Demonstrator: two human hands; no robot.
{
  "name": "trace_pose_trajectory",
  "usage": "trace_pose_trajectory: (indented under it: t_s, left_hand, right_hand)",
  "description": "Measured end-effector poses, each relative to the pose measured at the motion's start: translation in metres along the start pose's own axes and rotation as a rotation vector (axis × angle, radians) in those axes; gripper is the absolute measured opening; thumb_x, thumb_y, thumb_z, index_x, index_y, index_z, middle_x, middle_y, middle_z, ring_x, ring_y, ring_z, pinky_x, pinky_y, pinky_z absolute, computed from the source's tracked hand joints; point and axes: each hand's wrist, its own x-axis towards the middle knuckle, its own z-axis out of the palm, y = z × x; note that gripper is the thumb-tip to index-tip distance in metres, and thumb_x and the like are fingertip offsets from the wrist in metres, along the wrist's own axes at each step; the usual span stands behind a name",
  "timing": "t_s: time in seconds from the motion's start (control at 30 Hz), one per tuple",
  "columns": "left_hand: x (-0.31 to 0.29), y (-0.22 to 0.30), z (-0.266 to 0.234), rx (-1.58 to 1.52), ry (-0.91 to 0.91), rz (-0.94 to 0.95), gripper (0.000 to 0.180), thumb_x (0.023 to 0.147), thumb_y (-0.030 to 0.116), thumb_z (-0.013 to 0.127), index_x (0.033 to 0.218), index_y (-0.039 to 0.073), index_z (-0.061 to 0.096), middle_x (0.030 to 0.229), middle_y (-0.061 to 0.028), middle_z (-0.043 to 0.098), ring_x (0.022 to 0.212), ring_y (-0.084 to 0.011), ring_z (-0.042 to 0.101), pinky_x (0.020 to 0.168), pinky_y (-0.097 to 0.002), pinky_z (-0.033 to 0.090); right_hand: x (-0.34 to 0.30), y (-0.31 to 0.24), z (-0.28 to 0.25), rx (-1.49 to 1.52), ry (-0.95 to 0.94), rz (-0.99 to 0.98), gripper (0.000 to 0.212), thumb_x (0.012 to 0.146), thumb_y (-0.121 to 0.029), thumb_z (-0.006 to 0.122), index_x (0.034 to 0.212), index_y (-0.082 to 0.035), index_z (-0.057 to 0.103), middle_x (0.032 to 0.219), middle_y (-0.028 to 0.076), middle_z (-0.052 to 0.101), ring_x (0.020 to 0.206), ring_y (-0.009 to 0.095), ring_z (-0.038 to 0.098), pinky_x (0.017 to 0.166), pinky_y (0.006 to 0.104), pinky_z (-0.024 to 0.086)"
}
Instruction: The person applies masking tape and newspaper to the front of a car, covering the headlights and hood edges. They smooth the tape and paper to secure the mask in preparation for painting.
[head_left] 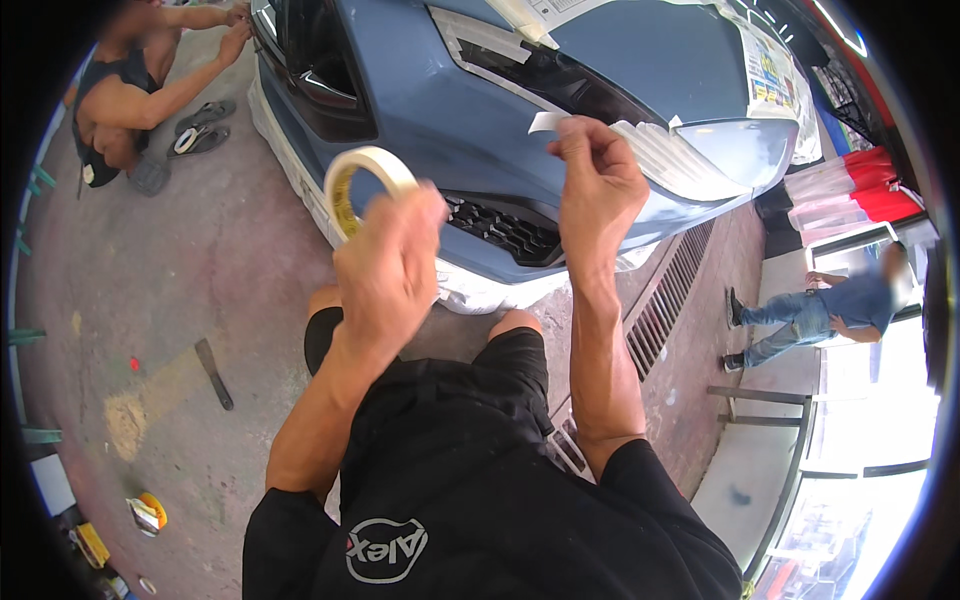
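beside car (pixel 425 130), tape roll (pixel 388 166) gripped in left fingers (pixel 428 208); right fingers (pixel 580 142) pinch strip (pixel 544 122).

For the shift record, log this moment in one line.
left hand: holding tape roll | right hand: pinching white strip | nearby: partly taped blue-grey car

Bright scene, its strongest light pouring from windows (pixel 875 430) at lower right that glare nearly white, losing detail. A light strip (pixel 843 28) glows at upper right. The blue car (pixel 420 130) carries a soft sheen. The left hand (pixel 388 265) is blurred; the right hand (pixel 605 195) looks sharper. Two bystanders' heads are smudged. Fisheye distortion curves the edges into black corners, with bluish fringing at right.
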Motion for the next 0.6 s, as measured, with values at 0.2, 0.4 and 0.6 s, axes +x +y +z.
trace_pose_trajectory:
  t_s: [0.2, 0.4, 0.6]
  left_hand:
    - [0.061, -0.008, 0.020, -0.090, -0.094, -0.456, 0.061, 0.089, 0.049, 0.093, 0.124, 0.002, 0.076, 0.106, -0.0132, 0.065, 0.092, -0.0243, 0.062, 0.077, -0.0370, 0.053]
    - [0.082, -0.031, 0.036, -0.051, -0.144, -0.426, 0.027, 0.095, 0.036, 0.086, 0.102, 0.011, 0.082, 0.097, -0.0157, 0.061, 0.089, -0.0305, 0.065, 0.075, -0.0432, 0.052]
    - [0.099, -0.045, 0.038, 0.133, -0.133, -0.163, 0.018, 0.095, 0.034, 0.085, 0.099, 0.016, 0.083, 0.098, -0.0169, 0.064, 0.090, -0.0346, 0.066, 0.078, -0.0465, 0.048]
  right_hand:
    - [-0.027, 0.001, 0.043, 0.153, -0.023, 0.029, 0.022, 0.103, -0.012, 0.082, 0.118, 0.003, 0.078, 0.091, 0.005, 0.076, 0.074, 0.007, 0.068, 0.063, 0.0231, 0.053]
    - [-0.021, -0.001, 0.056, 0.115, 0.012, 0.054, 0.031, 0.102, -0.016, 0.084, 0.124, 0.004, 0.077, 0.092, 0.007, 0.077, 0.070, 0.008, 0.067, 0.058, 0.0239, 0.053]
    - [-0.011, -0.004, 0.063, 0.093, 0.038, 0.166, 0.027, 0.103, -0.019, 0.082, 0.117, 0.004, 0.077, 0.087, 0.007, 0.077, 0.062, 0.010, 0.066, 0.056, 0.0251, 0.051]
